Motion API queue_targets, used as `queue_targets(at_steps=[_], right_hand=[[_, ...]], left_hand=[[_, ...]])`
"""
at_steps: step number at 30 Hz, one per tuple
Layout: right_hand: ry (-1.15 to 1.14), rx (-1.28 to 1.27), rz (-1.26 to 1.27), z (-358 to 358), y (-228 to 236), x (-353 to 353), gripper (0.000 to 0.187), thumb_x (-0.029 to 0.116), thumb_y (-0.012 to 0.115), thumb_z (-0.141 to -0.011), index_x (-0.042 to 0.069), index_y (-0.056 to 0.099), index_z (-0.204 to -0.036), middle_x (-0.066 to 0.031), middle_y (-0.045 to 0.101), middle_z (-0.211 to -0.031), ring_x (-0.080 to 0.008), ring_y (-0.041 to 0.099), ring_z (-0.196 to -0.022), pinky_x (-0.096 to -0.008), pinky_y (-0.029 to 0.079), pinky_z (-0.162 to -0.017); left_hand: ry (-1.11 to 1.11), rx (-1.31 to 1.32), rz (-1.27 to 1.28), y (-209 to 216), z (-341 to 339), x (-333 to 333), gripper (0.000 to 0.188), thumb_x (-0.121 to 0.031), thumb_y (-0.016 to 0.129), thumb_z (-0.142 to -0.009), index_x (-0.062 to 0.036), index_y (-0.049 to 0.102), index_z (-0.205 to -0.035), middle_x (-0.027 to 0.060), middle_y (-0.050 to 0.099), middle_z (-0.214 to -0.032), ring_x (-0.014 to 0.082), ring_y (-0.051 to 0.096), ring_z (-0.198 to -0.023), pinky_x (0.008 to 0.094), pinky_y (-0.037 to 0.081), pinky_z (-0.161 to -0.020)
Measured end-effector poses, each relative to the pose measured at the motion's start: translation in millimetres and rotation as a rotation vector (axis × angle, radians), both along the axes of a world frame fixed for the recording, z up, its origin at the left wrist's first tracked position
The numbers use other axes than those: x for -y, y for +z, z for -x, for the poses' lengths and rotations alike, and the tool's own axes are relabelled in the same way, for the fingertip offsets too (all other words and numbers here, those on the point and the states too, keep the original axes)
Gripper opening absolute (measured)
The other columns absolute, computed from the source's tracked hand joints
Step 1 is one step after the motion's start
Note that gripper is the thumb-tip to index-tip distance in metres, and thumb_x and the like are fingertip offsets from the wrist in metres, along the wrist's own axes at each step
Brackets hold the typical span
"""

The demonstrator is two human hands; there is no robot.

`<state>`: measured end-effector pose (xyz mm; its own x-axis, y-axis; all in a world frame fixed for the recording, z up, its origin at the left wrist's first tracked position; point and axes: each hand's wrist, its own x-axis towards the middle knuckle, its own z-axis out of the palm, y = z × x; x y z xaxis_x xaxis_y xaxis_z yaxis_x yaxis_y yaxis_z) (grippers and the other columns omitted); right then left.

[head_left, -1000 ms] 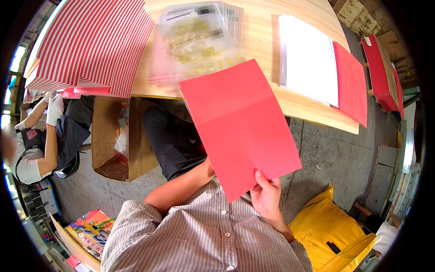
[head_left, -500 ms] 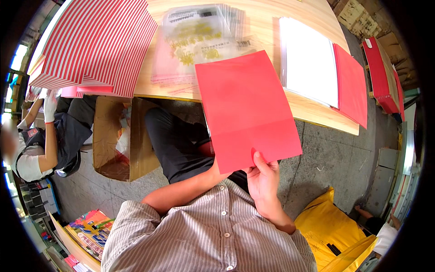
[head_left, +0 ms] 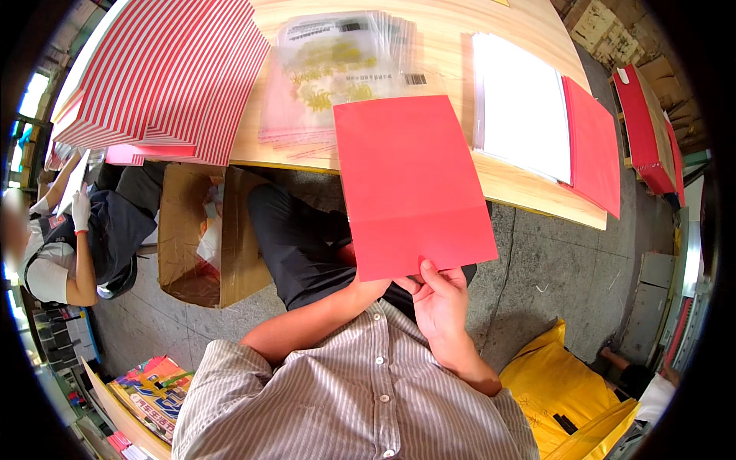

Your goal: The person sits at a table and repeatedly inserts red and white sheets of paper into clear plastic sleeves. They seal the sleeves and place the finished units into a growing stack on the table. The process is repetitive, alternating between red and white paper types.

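A red paper folder, with a faint crease across its lower part, is held tilted in front of my body, its upper end over the table's front edge. My right hand pinches its lower edge, thumb on top and fingers underneath. Below the folder's lower left corner, my left hand shows only near the wrist; its fingers are hidden behind the folder. Just beyond the folder, a fanned pile of clear plastic sleeves with yellow-green print lies on the table.
Red-and-white striped stacks stand at the table's left. White sheets and red folders lie at its right. A cardboard box stands on the floor, a yellow sack at lower right. Another person sits at the left.
The red folder has come slightly lower and toward me, turning a little more upright. More of the sleeves shows past it. The person at the left now holds up a white sheet.
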<state>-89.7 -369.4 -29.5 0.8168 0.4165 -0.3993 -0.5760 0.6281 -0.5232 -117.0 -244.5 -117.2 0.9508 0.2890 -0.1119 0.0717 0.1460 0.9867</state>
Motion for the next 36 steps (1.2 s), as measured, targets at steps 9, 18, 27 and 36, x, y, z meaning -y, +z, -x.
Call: queue_targets(at_steps=[9,18,27,36], right_hand=[[-0.025,-0.005,0.007,-13,13,-12,0.013,0.001,0.055,-0.098,0.002,0.062,-0.109,-0.0104,0.068,-0.107,-0.0302,0.069,-0.102,-0.0505,0.06,-0.09],[-0.017,0.021,-0.042,-23,15,-27,0.018,0.001,0.051,-0.1,0.003,0.056,-0.117,-0.0105,0.066,-0.114,-0.0298,0.067,-0.107,-0.0502,0.059,-0.093],[-0.109,-0.008,0.003,-25,2,-29,0.026,-0.005,0.049,-0.098,0.005,0.054,-0.121,-0.0104,0.063,-0.116,-0.0288,0.066,-0.107,-0.0496,0.059,-0.092],[-0.123,0.017,-0.055,-42,15,-41,0.026,-0.006,0.05,-0.097,0.006,0.056,-0.119,-0.0084,0.064,-0.114,-0.0239,0.064,-0.108,-0.041,0.056,-0.095]], left_hand=[[0.046,0.003,-0.068,3,8,5,0.024,-0.001,0.056,-0.094,-0.0007,0.063,-0.117,0.0091,0.068,-0.108,0.0203,0.065,-0.1,0.0341,0.053,-0.087],[0.133,-0.052,0.01,32,-9,-5,0.019,0.004,0.052,-0.094,0.0019,0.064,-0.109,0.0086,0.069,-0.097,0.0169,0.066,-0.09,0.0303,0.053,-0.075],[0.206,0.028,0.09,25,-18,4,0.018,0.0,0.049,-0.098,-0.0008,0.066,-0.104,0.0018,0.066,-0.088,0.0101,0.061,-0.081,0.0254,0.051,-0.07],[0.113,0.12,0.012,42,-19,7,0.027,0.004,0.039,-0.1,0.001,0.062,-0.113,0.0062,0.068,-0.101,0.0135,0.062,-0.094,0.029,0.051,-0.086]])
